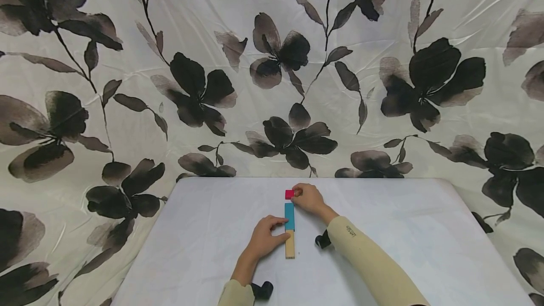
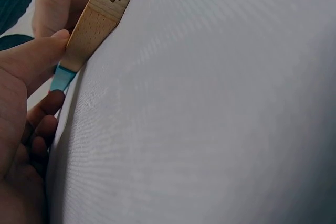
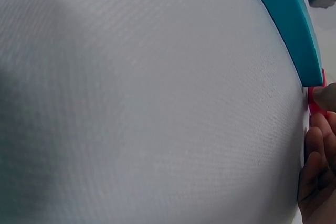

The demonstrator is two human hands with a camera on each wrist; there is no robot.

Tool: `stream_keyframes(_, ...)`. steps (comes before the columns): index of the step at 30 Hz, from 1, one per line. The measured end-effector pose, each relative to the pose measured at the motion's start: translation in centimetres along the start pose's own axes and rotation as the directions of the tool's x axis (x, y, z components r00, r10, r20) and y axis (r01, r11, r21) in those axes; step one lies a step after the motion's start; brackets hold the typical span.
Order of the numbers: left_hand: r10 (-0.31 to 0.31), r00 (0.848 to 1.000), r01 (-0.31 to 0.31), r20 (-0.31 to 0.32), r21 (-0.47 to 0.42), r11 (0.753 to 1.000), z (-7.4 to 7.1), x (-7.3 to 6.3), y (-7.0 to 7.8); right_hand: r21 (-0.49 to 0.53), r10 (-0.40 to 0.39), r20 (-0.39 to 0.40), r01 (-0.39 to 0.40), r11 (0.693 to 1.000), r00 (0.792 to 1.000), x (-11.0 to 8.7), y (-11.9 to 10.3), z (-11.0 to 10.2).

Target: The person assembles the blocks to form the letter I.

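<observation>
In the head view, a blue block (image 1: 289, 215) and a plain wooden block (image 1: 290, 248) lie end to end on the white table. The number 49 is printed on the near end of the wooden block (image 2: 105, 14) in the left wrist view. My left hand (image 1: 264, 237) rests at their left side, index fingertip on the blue block, thumb on the wooden one near the joint. Beyond the blue block's far end is a small red block (image 1: 289, 194). My right hand (image 1: 309, 197) pinches that red block at its right side, a narrow gap from the blue one.
The white table (image 1: 204, 240) has its far edge just past the red block. Behind it hangs a pale cloth with dark flowers (image 1: 280, 51). Black devices (image 1: 323, 240) are worn at both wrists, below the light sleeves (image 1: 365, 254).
</observation>
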State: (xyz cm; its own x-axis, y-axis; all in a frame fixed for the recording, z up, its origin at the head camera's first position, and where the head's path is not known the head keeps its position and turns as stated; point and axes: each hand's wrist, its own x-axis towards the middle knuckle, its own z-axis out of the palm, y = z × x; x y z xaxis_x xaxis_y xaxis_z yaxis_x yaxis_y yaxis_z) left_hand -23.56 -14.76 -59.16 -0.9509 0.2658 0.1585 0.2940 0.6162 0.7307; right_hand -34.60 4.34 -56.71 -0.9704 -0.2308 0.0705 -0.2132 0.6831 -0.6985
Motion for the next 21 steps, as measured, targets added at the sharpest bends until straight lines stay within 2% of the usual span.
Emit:
stream_keyframes(15, -0.022, 1.000, 0.022, 0.010, 0.000, 1.000, -0.06, -0.06, 0.15, 0.003, -0.001, -0.004, 0.001, 1.000, 1.000, 0.16, 0.31, 0.15)
stream_keyframes(21, -0.009, 1.000, 0.009, 0.006, 0.000, 1.000, -0.15, -0.08, 0.28, 0.003, -0.009, -0.015, 0.009, 1.000, 1.000, 0.15, 0.37, 0.22)
